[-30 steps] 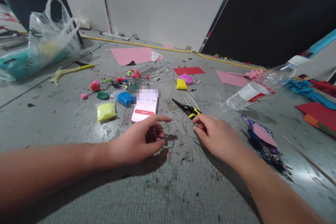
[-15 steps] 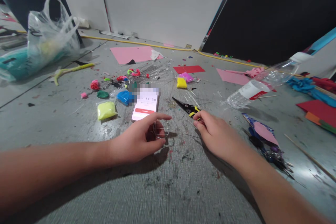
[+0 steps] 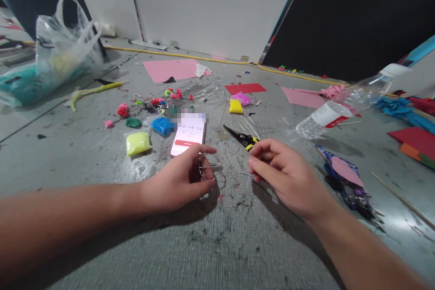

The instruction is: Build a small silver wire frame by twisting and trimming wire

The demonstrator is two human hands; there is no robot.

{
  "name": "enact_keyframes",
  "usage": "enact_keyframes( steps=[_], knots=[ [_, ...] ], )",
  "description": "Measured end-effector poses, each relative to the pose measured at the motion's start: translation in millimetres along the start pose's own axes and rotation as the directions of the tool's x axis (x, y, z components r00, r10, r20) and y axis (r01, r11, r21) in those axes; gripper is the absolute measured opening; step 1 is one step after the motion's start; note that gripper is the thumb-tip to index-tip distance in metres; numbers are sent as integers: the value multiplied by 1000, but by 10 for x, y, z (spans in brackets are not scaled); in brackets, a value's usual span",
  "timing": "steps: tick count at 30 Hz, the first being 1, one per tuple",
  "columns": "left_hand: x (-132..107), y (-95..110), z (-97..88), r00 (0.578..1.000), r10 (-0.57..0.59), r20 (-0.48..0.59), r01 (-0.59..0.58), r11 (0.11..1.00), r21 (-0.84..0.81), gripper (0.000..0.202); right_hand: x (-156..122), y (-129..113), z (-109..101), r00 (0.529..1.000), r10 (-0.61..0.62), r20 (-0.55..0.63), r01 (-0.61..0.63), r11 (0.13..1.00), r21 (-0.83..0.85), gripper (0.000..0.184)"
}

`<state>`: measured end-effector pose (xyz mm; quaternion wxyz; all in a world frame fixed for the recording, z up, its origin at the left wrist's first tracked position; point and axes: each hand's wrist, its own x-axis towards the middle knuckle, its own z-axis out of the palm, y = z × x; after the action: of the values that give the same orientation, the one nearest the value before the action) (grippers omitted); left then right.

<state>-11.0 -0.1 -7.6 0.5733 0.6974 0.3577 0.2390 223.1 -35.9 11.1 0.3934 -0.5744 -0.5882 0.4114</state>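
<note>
My left hand (image 3: 180,179) curls round a small rounded frame of thin silvery wire (image 3: 210,167), gripping it between the fingers and thumb. Across a short gap, my right hand (image 3: 280,172) is closed in a pinch, thumb against forefinger. What sits in that pinch is too fine to make out. Black pliers with yellow-and-black handles (image 3: 242,137) lie just beyond the right fingertips, their handle ends partly covered by the hand. A dark thin wire (image 3: 246,174) rests on the floor beside the right fingers. Behind my left hand lies a phone (image 3: 188,132) showing a running timer.
Bags of yellow (image 3: 137,143) and blue clay (image 3: 162,126) lie left of the phone. A clear bottle (image 3: 340,108) leans at the right, above a patterned piece with pink paper (image 3: 343,170). Loose wires (image 3: 200,90) and pink paper (image 3: 170,70) are farther back; a plastic bag (image 3: 64,50) stands far left.
My right hand has come away from the pliers' handles, lifting slightly and turning into a pinch. The wire frame has turned a little in my left hand, which otherwise stays in place.
</note>
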Motion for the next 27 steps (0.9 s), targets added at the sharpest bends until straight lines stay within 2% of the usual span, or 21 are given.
enact_keyframes(
  steps=[5, 10, 14, 22, 27],
  knots=[
    [1, 29, -8, 999, 0, 33, 0, 1000, -6, 49, -71, -37, 67, 999, -51, -14, 52, 990, 128, 16],
    [-8, 1, 0, 992, 0, 125, 24, 982, -190, 60, -137, -87, 126, 991, -121, -50, 128, 975, 184, 10],
    [-19, -23, 0, 980, 7, 197, 48, 961, -271, 70, -156, -72, 195, 992, -120, -42, 127, 957, 262, 11],
    [-36, -9, -21, 965, 58, 254, 5, 971, -239, 75, -158, -19, 265, 996, -85, -27, 90, 954, 287, 13],
    [-49, 31, -5, 962, 44, 268, -1, 988, -156, 80, -141, 15, 285, 994, -90, -63, 101, 971, 215, 16]
  ],
)
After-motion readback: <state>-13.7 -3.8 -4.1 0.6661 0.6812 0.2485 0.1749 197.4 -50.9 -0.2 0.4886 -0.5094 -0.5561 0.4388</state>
